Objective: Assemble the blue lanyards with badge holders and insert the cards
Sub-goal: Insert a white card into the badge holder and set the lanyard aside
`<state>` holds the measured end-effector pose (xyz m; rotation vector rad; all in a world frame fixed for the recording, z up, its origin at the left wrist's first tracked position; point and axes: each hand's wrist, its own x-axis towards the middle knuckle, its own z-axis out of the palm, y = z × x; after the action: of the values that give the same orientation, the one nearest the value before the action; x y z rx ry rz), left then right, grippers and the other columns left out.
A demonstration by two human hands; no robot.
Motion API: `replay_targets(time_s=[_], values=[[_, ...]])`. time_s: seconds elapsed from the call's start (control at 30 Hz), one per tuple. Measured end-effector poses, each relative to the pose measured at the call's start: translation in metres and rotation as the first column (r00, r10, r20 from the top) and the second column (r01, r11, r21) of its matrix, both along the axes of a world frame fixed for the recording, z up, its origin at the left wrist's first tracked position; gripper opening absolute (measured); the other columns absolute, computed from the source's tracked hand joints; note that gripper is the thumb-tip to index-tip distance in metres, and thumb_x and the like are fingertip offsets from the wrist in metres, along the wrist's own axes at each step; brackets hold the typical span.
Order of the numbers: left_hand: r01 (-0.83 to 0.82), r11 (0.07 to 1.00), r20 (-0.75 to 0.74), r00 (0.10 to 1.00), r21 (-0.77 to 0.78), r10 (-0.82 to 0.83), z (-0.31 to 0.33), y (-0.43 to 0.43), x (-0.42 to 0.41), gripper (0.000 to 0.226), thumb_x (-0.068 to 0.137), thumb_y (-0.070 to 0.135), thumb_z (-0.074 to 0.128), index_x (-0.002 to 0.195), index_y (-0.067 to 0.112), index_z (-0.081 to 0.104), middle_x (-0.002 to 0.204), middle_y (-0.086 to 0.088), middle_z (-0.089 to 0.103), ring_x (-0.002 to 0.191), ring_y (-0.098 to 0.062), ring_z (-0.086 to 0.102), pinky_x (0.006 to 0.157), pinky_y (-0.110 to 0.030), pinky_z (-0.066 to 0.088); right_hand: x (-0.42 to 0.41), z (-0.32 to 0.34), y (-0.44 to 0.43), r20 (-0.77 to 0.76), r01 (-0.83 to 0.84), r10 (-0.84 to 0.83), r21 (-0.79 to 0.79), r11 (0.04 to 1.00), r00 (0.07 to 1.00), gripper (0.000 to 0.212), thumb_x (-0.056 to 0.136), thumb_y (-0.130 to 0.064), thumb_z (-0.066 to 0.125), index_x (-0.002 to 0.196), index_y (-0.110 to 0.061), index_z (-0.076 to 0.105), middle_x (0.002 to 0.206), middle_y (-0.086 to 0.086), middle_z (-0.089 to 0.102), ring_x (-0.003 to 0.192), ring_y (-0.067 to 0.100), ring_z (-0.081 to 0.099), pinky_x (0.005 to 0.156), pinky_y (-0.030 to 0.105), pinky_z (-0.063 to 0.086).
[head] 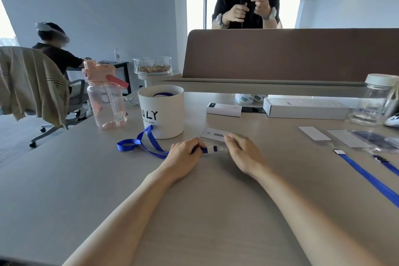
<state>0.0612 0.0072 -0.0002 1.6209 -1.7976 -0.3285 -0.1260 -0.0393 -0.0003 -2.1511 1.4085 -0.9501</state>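
Note:
My left hand (186, 151) pinches the clip end of a blue lanyard (138, 142), whose strap loops away to the left on the table. My right hand (241, 150) holds the near edge of a clear badge holder (216, 134) with a pale card in it, right at the lanyard's clip (212, 149). A white bucket (161, 112) behind my hands has more blue lanyard showing inside. At the right lie two more blue lanyards (367, 177), each clipped to a badge holder (313, 134) holding a card.
A pink water bottle (105, 99) stands left of the bucket. White boxes (306, 107) and a clear jar (375, 101) line the back, under a brown divider (291, 54). One person stands beyond the divider and another sits at far left.

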Motion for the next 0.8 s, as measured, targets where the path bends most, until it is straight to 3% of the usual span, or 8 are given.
replay_targets(time_s=[0.07, 0.13, 0.23, 0.3, 0.47, 0.57, 0.67, 0.8], values=[[-0.011, 1.0, 0.159, 0.987, -0.013, 0.013, -0.004, -0.001, 0.002, 0.025, 0.091, 0.015, 0.044, 0.102, 0.024, 0.064, 0.099, 0.008, 0.061, 0.103, -0.019, 0.051, 0.086, -0.032, 0.036, 0.001, -0.004, -0.003, -0.318, 0.008, -0.017, -0.029, 1.0, 0.948, 0.041, 0.103, -0.037, 0.03, 0.136, -0.025, 0.051, 0.146, -0.003, 0.048, 0.133, 0.023, 0.042, 0.107, 0.037, 0.034], [-0.011, 1.0, 0.243, 0.97, -0.024, 0.016, -0.007, -0.002, 0.002, 0.028, 0.092, 0.018, 0.042, 0.11, 0.027, 0.062, 0.109, 0.007, 0.057, 0.112, -0.017, 0.045, 0.094, -0.033, 0.033, 0.003, -0.007, -0.006, -0.444, 0.001, -0.04, -0.089, 0.996, 0.895, 0.041, 0.102, -0.035, 0.032, 0.139, -0.025, 0.048, 0.149, -0.003, 0.044, 0.135, 0.024, 0.038, 0.106, 0.038, 0.032], [0.004, 1.0, 0.28, 0.96, -0.022, 0.002, -0.005, 0.0, 0.0, 0.032, 0.095, 0.022, 0.036, 0.116, 0.03, 0.059, 0.119, 0.008, 0.054, 0.118, -0.015, 0.041, 0.098, -0.033, 0.029, 0.003, -0.007, -0.006, -0.378, 0.061, -0.143, -0.221, 0.973, 0.915, 0.036, 0.101, -0.034, 0.037, 0.127, -0.024, 0.059, 0.133, 0.001, 0.058, 0.124, 0.026, 0.045, 0.097, 0.038, 0.039], [0.021, 1.0, 0.28, 0.96, -0.013, -0.016, -0.004, 0.001, -0.002, 0.035, 0.096, 0.024, 0.033, 0.117, 0.03, 0.059, 0.121, 0.009, 0.054, 0.119, -0.013, 0.04, 0.1, -0.032, 0.028, -0.002, -0.007, -0.008, -0.351, 0.125, -0.194, -0.208, 0.97, 0.916, 0.034, 0.1, -0.036, 0.039, 0.124, -0.026, 0.06, 0.129, 0.002, 0.058, 0.122, 0.027, 0.044, 0.096, 0.038, 0.038], [0.086, 0.993, 0.312, 0.948, -0.075, -0.058, -0.011, -0.001, -0.003, 0.031, 0.098, 0.038, 0.041, 0.125, 0.035, 0.056, 0.113, 0.009, 0.055, 0.114, -0.015, 0.045, 0.1, -0.032, 0.036, -0.012, 0.0, -0.01, -0.511, 0.188, -0.17, -0.016, 0.982, 0.842, 0.048, 0.093, -0.057, 0.043, 0.133, -0.031, 0.053, 0.13, 0.005, 0.055, 0.126, 0.03, 0.04, 0.096, 0.041, 0.035], [0.127, 0.988, 0.351, 0.932, -0.087, -0.088, -0.011, -0.001, -0.002, 0.03, 0.098, 0.044, 0.043, 0.122, 0.037, 0.058, 0.109, 0.009, 0.054, 0.11, -0.013, 0.046, 0.096, -0.031, 0.039, -0.015, 0.008, -0.016, -0.404, 0.228, -0.184, 0.062, 0.972, 0.896, 0.052, 0.083, -0.056, 0.062, 0.128, -0.031, 0.054, 0.124, 0.002, 0.06, 0.12, 0.029, 0.048, 0.095, 0.039, 0.043], [0.133, 0.986, 0.345, 0.935, -0.104, -0.089, -0.009, 0.0, -0.003, 0.029, 0.096, 0.049, 0.045, 0.112, 0.034, 0.063, 0.105, 0.012, 0.054, 0.108, -0.012, 0.047, 0.092, -0.03, 0.041, -0.02, 0.016, -0.02, -0.285, 0.191, -0.103, 0.305, 0.933, 0.953, 0.078, 0.069, -0.044, 0.078, 0.137, -0.027, 0.044, 0.129, -0.003, 0.057, 0.117, 0.024, 0.054, 0.1, 0.04, 0.045], [0.119, 0.985, 0.345, 0.936, -0.122, -0.071, -0.006, 0.001, -0.009, 0.033, 0.09, 0.057, 0.05, 0.11, 0.034, 0.063, 0.105, 0.014, 0.055, 0.104, -0.005, 0.045, 0.085, -0.025, 0.038, -0.022, 0.019, -0.018, -0.274, 0.102, 0.019, 0.421, 0.901, 0.961, 0.086, 0.06, -0.038, 0.077, 0.138, -0.021, 0.045, 0.125, -0.003, 0.054, 0.116, 0.025, 0.056, 0.1, 0.042, 0.047]])
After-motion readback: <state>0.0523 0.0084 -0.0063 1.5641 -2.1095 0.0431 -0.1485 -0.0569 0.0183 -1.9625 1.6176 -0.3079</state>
